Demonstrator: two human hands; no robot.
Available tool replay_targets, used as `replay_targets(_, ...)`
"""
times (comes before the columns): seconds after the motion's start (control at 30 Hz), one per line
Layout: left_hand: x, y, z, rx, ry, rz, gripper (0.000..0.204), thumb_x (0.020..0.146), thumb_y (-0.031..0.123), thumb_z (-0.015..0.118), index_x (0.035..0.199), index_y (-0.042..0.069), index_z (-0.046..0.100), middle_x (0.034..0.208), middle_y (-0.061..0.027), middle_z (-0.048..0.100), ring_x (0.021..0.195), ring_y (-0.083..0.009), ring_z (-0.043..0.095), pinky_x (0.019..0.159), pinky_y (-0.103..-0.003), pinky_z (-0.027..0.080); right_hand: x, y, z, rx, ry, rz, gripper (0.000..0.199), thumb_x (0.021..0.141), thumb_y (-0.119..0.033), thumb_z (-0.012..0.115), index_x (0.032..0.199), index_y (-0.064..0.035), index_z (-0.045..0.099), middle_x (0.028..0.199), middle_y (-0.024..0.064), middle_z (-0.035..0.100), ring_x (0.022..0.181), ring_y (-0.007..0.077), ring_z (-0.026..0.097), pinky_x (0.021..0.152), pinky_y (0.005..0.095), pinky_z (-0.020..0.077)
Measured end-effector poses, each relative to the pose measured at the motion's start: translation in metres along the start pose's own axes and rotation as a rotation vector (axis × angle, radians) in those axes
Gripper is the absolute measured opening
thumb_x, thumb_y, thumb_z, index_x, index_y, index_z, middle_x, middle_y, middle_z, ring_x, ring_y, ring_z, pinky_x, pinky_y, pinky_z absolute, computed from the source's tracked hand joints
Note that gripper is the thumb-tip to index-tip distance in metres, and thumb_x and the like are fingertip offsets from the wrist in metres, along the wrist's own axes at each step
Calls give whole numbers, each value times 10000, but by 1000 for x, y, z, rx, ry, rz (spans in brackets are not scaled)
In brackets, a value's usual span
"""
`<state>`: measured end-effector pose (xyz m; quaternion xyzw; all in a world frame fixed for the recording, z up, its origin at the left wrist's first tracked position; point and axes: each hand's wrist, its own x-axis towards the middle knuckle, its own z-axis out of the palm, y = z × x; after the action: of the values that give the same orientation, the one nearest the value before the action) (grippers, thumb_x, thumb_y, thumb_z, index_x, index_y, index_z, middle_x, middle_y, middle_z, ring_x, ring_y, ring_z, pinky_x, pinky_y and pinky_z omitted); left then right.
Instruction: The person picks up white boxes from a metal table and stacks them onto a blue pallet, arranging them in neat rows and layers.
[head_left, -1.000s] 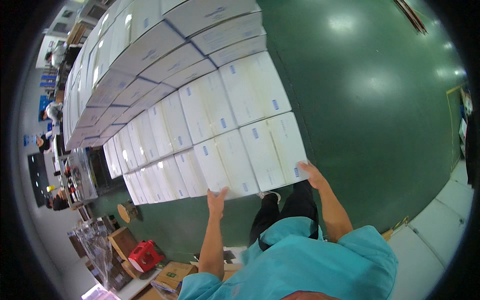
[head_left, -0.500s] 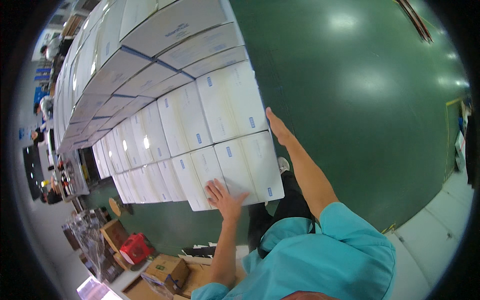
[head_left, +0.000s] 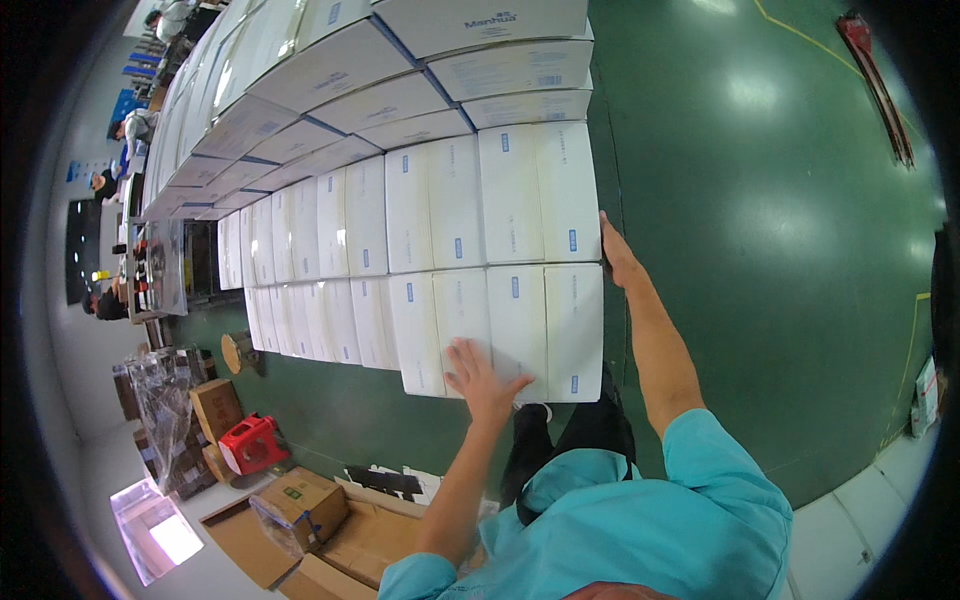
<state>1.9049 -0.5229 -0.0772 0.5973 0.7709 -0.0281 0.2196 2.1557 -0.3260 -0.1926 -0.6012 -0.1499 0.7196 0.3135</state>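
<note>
Two white cartons with small blue labels make up the near end of a stack in front of me, a right one (head_left: 574, 325) and a left one (head_left: 415, 340). My left hand (head_left: 484, 388) lies flat on them where they meet, fingers spread over the left carton and thumb out toward the right one. Against the stack's right side rests my right hand (head_left: 622, 258), palm inward and fingers straight, beside the corner where the near right carton meets the white carton (head_left: 535, 195) behind it. Its palm is hidden. Neither hand grips anything.
Higher layers of white cartons (head_left: 480, 25) rise at the back left. Green floor (head_left: 740, 260) spreads to the right, with a red pallet jack (head_left: 875, 90) far off. An open cardboard box (head_left: 375, 535), a red container (head_left: 252, 445) and a round stool (head_left: 238, 352) stand at the lower left.
My view has turned, so the carton stack now sits farther right and squarer to me. Both hands have kept nearly the same places on the cartons.
</note>
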Motion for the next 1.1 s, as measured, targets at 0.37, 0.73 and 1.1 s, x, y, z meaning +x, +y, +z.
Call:
replay_targets(0.37,-9,-132,-19,-153,355,-60,840,732,400,698,1348,-14,304,1412,-209,278,1288,-351,283,1011,-568,228,-197,170,-5,-94,135,-98,538,873,-237,576,1317,13,402,1262,136,496,1117,203,487,968,318,358)
replay_targets(0.73,14,-164,-12,-1187,-13,-521,559,720,184,756,1151,-2,452,981,-75,560,835,-137,537,652,-292,449,-202,169,37,104,159,-311,380,817,-144,652,1129,11,503,977,53,573,858,135,515,762,293,421)
replay_targets(1.1,15,-144,-33,-1153,31,-656,723,708,237,756,1273,25,359,1093,-123,544,883,-222,583,635,-344,505,-202,149,31,-107,48,-173,425,803,-175,657,1146,8,486,1047,73,575,953,166,528,828,310,417)
